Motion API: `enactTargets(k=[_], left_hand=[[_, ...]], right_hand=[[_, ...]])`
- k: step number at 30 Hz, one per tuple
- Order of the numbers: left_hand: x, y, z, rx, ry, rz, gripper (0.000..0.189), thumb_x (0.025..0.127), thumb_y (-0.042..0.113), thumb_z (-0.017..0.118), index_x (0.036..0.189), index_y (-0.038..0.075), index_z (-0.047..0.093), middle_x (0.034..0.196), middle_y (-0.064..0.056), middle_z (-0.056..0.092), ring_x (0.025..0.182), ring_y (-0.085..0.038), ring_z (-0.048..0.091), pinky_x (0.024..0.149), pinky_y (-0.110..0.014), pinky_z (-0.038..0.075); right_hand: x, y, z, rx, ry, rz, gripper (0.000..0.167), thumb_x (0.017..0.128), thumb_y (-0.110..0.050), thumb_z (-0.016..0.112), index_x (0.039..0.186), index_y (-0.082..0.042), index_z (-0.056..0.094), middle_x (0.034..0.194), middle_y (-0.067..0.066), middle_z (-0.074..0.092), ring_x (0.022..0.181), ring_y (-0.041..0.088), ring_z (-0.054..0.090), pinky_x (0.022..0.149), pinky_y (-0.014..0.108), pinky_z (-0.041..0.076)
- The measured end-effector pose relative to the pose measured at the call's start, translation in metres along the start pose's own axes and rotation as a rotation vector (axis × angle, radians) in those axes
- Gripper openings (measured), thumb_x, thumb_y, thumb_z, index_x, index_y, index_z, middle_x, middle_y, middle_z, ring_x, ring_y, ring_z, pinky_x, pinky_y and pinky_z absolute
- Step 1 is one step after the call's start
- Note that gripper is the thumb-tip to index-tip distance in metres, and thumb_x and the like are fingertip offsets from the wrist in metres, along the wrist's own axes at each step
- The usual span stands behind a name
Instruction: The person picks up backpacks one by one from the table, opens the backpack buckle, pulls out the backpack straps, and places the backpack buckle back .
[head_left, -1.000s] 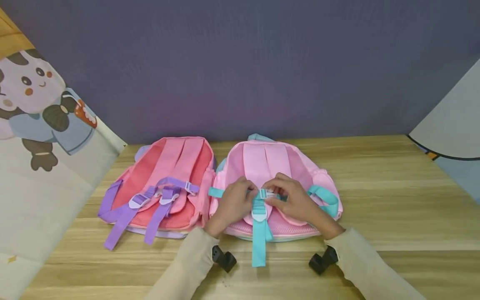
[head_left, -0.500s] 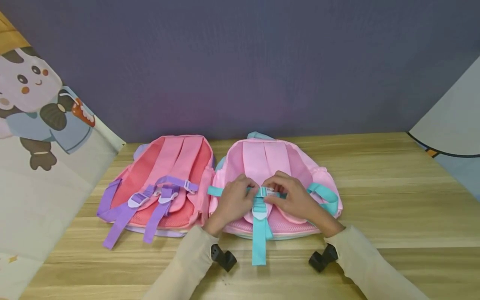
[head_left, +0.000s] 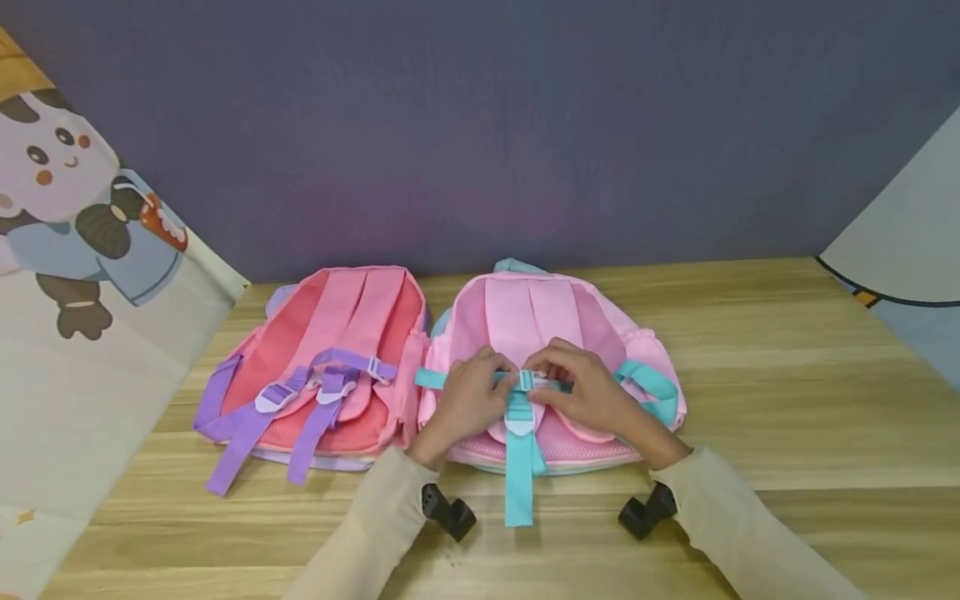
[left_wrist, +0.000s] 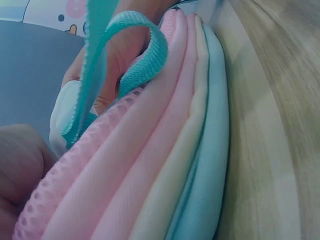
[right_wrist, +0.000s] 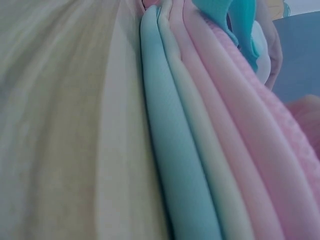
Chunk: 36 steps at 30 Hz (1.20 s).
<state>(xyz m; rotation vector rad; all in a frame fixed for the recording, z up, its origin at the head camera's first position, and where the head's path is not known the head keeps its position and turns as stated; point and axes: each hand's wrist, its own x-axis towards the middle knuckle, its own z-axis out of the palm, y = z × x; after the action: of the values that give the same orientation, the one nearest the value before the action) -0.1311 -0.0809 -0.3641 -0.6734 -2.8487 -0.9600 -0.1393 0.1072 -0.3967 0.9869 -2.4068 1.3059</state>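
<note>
A light pink backpack (head_left: 510, 304) with teal straps lies back side up on the table. My left hand (head_left: 468, 400) pinches the teal strap just left of a white-and-teal buckle (head_left: 527, 381). From the other side, my right hand (head_left: 588, 387) grips the buckle's right end between thumb and fingers. Below the buckle, a white strap adjuster (head_left: 520, 423) carries a teal strap tail (head_left: 518, 492) that hangs past the bag's near edge. Both wrist views look along the bag's bottom edge; in the left one, a teal strap loop (left_wrist: 145, 20) rises in front of a hand.
To the left, touching or nearly touching the pink bag, lies a coral-pink backpack (head_left: 292, 371) with purple straps (head_left: 240, 454). The wooden table (head_left: 787, 400) meets a dark wall panel (head_left: 525, 133) behind the bags. A cartoon-printed panel (head_left: 90, 183) stands at the left.
The camera view has shifted slightly. Both hands stay at the buckle with almost no visible movement, and both backpacks lie where they were.
</note>
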Motion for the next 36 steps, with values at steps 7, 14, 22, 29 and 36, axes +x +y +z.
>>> enactTargets(k=[7, 14, 22, 29, 36], left_hand=[[0.0, 0.001, 0.001, 0.023, 0.024, 0.011, 0.012, 0.091, 0.01, 0.06, 0.093, 0.003, 0.069, 0.086, -0.006, 0.061, 0.081, -0.02, 0.058, 0.077, -0.036, 0.037], [0.0, 0.001, 0.001, 0.008, 0.036, 0.028, 0.012, 0.09, 0.008, 0.06, 0.093, 0.003, 0.069, 0.087, -0.006, 0.062, 0.083, -0.021, 0.059, 0.077, -0.036, 0.038], [0.0, 0.001, -0.01, -0.081, -0.061, -0.023, 0.013, 0.09, 0.005, 0.059, 0.097, -0.001, 0.067, 0.092, -0.008, 0.06, 0.085, -0.022, 0.058, 0.082, -0.038, 0.045], [0.001, 0.001, -0.006, -0.052, -0.017, -0.024, 0.01, 0.087, 0.004, 0.062, 0.091, 0.0, 0.069, 0.087, -0.009, 0.059, 0.082, -0.024, 0.059, 0.083, -0.042, 0.044], [0.001, 0.001, 0.001, -0.059, 0.039, -0.008, 0.01, 0.088, 0.003, 0.061, 0.089, 0.001, 0.07, 0.086, -0.007, 0.061, 0.083, -0.023, 0.059, 0.088, -0.047, 0.036]], right_hand=[[0.0, 0.001, 0.0, 0.014, 0.007, -0.025, 0.025, 0.079, -0.009, 0.075, 0.102, -0.011, 0.066, 0.081, -0.003, 0.054, 0.071, 0.007, 0.05, 0.063, 0.023, 0.046], [0.0, 0.002, 0.0, 0.022, 0.026, -0.033, 0.026, 0.077, -0.007, 0.077, 0.101, -0.01, 0.067, 0.079, -0.003, 0.054, 0.07, 0.006, 0.05, 0.062, 0.022, 0.046], [0.0, 0.003, 0.002, 0.022, 0.04, -0.044, 0.025, 0.078, -0.008, 0.076, 0.101, -0.011, 0.066, 0.079, -0.003, 0.055, 0.071, 0.007, 0.051, 0.063, 0.023, 0.047], [0.0, 0.001, 0.001, 0.028, 0.04, -0.024, 0.025, 0.078, -0.009, 0.076, 0.101, -0.011, 0.067, 0.079, -0.003, 0.054, 0.071, 0.007, 0.051, 0.063, 0.022, 0.047], [0.0, 0.001, 0.001, 0.046, 0.035, -0.021, 0.024, 0.079, -0.008, 0.075, 0.101, -0.011, 0.067, 0.079, -0.003, 0.054, 0.07, 0.008, 0.05, 0.062, 0.023, 0.046]])
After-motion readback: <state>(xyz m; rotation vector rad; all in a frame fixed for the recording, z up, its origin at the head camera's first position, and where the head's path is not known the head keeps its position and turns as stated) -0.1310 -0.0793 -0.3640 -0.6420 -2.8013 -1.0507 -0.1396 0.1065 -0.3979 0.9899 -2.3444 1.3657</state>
